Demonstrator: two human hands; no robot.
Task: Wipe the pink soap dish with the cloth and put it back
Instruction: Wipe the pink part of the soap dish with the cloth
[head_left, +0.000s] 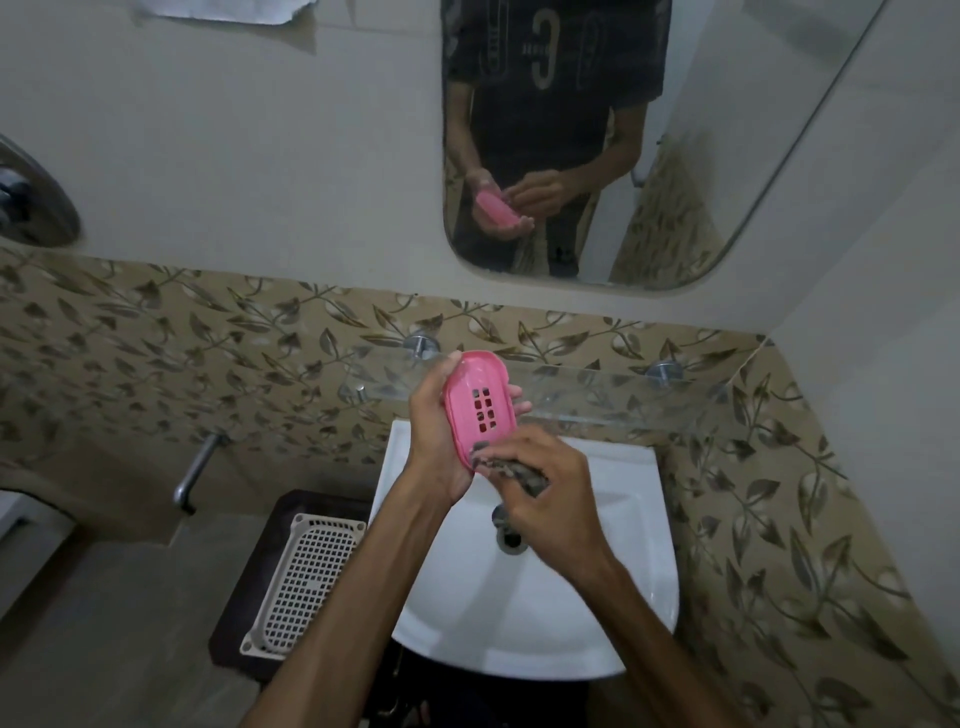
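Above the sink (530, 613), the left hand (436, 441) clasped the light, rigid, likely slippery pink soap dish (478, 405) by its long edges while the right hand (545, 493) pinched the soft cloth (514, 470) against its lower end.

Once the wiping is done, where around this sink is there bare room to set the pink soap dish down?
The glass shelf shows bare to the right of the left hand holding the soap dish, between its two wall mounts. The basin is open right of the drain. It is crowded at centre, where the right hand grips the cloth against the dish.
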